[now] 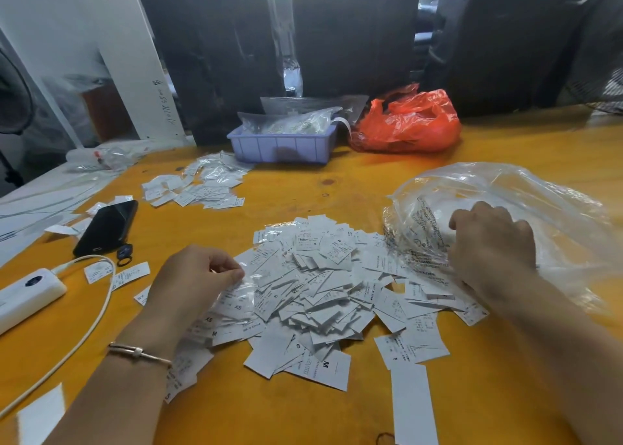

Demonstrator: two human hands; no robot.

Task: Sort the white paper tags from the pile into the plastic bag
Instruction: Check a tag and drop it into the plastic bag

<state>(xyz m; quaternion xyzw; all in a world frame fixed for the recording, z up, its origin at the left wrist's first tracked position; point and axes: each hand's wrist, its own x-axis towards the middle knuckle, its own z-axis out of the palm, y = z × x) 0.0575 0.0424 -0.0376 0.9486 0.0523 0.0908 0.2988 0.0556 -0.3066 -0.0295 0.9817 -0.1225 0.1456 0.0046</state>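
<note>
Head view | your left hand [199, 276] pinches tags at the left edge of the tag pile [320, 293], mid-table | tags lie at mixed angles, no shared long axis | your right hand [492, 245] grips the clear plastic bag [539, 208], mouth facing the pile.

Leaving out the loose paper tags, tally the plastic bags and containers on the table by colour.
Clear plastic bag at the right hand: 1
Red plastic bag: 1
Lavender tray: 1
Total: 3
</note>
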